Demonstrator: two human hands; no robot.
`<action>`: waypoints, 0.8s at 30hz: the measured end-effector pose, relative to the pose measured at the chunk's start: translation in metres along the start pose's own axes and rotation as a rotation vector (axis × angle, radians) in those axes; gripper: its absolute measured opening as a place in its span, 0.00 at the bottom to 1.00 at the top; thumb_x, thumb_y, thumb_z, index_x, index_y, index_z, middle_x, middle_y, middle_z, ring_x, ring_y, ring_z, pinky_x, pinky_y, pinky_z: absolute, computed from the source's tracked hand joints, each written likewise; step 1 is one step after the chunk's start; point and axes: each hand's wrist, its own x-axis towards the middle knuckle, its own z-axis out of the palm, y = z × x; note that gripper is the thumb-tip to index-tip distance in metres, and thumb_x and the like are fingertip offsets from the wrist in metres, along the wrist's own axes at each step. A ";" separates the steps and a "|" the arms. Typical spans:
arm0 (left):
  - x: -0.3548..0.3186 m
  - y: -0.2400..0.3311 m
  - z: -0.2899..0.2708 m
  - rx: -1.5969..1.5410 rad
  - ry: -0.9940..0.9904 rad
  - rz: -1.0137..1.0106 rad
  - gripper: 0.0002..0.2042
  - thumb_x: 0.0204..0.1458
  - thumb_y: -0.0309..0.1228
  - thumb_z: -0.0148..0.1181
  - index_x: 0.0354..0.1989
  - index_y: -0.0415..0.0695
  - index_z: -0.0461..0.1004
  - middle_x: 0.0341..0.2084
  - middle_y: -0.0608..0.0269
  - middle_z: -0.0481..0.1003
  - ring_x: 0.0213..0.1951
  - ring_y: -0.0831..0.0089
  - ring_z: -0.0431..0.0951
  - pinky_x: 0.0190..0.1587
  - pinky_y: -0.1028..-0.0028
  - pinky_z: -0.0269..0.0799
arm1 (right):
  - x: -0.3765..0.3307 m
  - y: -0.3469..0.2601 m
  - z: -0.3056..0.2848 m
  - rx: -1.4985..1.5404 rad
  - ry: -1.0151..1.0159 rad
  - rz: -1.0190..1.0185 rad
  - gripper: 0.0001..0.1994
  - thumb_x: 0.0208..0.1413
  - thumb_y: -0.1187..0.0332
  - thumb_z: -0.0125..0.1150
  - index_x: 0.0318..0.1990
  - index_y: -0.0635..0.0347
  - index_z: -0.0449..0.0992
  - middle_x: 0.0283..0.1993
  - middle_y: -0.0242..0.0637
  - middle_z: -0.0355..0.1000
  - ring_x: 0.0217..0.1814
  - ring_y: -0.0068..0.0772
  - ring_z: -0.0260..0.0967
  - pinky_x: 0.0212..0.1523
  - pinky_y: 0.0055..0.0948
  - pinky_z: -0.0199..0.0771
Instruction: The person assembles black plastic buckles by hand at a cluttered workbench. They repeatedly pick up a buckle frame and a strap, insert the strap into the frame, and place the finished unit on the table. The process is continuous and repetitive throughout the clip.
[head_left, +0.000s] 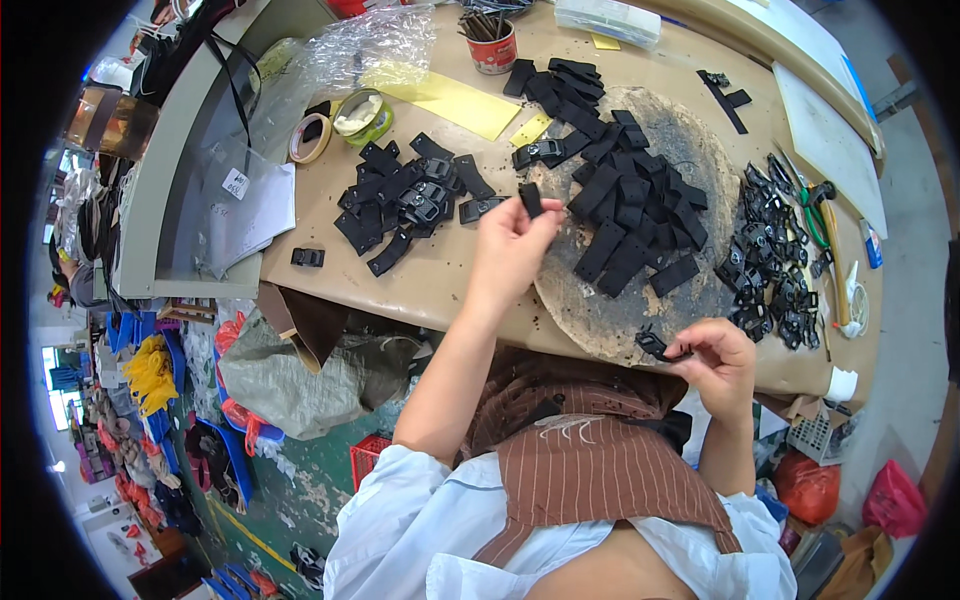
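My left hand (513, 248) pinches a short black strap piece (530, 199) over the left part of a round worn board (580, 315). At the board's near edge, my right hand (718, 365) grips a black plastic buckle (655, 346) between thumb and fingers. A heap of flat black strap pieces (630, 215) covers much of the board. To the right lies a pile of loose black buckles (775, 275). Left of my left hand is another pile of strap pieces with buckles (420, 200) among them.
A single buckle (307, 257) lies near the table's left front edge. Farther back are tape rolls (310, 138), a yellow sheet (460, 105) and a red tin (491, 50) of metal rods. Green-handled pliers (812, 220) and a hammer (830, 240) lie right of the buckles.
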 end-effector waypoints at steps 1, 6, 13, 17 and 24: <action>-0.005 0.005 -0.002 -0.170 0.028 0.025 0.05 0.51 0.26 0.58 0.33 0.38 0.73 0.24 0.66 0.74 0.29 0.80 0.74 0.33 0.80 0.70 | 0.001 0.000 0.000 0.005 -0.017 -0.023 0.14 0.41 0.83 0.64 0.39 0.68 0.73 0.35 0.41 0.71 0.36 0.31 0.72 0.39 0.25 0.75; -0.053 0.023 0.013 -0.185 -0.231 -0.091 0.07 0.53 0.23 0.55 0.40 0.36 0.70 0.31 0.63 0.73 0.36 0.77 0.76 0.39 0.78 0.73 | 0.012 -0.028 0.018 0.174 -0.121 -0.131 0.15 0.41 0.86 0.62 0.40 0.69 0.72 0.33 0.46 0.72 0.34 0.33 0.74 0.36 0.28 0.76; -0.084 0.027 0.040 -0.284 -0.314 -0.136 0.09 0.57 0.22 0.48 0.46 0.36 0.66 0.39 0.61 0.73 0.43 0.76 0.74 0.46 0.76 0.73 | 0.024 -0.015 0.021 0.061 -0.038 -0.282 0.13 0.38 0.88 0.63 0.34 0.66 0.73 0.31 0.46 0.75 0.35 0.37 0.75 0.36 0.30 0.76; -0.085 0.031 0.038 -0.120 -0.371 -0.184 0.10 0.59 0.23 0.45 0.48 0.36 0.65 0.43 0.59 0.72 0.45 0.76 0.73 0.47 0.77 0.72 | 0.021 -0.010 0.018 0.073 -0.018 -0.302 0.13 0.37 0.88 0.63 0.32 0.65 0.74 0.31 0.45 0.75 0.35 0.37 0.75 0.36 0.30 0.76; -0.089 0.037 0.035 0.002 -0.370 -0.141 0.13 0.59 0.22 0.45 0.51 0.35 0.66 0.44 0.60 0.73 0.45 0.78 0.73 0.46 0.78 0.70 | 0.023 -0.014 0.018 0.024 -0.043 -0.288 0.13 0.37 0.88 0.64 0.33 0.65 0.74 0.30 0.45 0.75 0.34 0.37 0.75 0.36 0.29 0.76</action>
